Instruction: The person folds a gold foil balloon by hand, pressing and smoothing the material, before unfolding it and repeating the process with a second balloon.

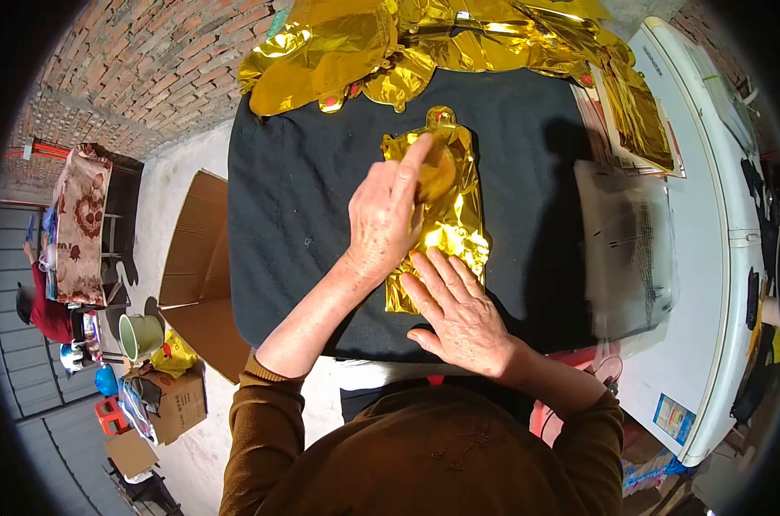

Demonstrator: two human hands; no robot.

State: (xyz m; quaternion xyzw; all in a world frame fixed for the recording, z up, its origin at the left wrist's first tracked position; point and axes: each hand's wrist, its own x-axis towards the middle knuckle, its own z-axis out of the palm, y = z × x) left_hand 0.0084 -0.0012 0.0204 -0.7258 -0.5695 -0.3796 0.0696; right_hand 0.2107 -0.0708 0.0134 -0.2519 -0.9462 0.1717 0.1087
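Note:
A folded gold foil piece point(463, 202) lies lengthwise on the black cloth point(295, 198), with a small rounded tab at its far end. Over its left side is my left hand point(383, 215), index finger pointing forward and the other fingers curled under. A rounded amber shape beside those fingers looks held, but it is partly hidden and I cannot make it out. My right hand point(463, 322) rests palm down on the near end of the foil, fingers stretched out and holding nothing.
More gold foil point(338, 60) lies across the cloth's far edge. Clear plastic bags point(626, 249) and a stack of flat gold foil packs point(635, 120) are at the right, by a white appliance point(708, 215). An open cardboard box point(196, 249) stands left. A person point(46, 305) is far left.

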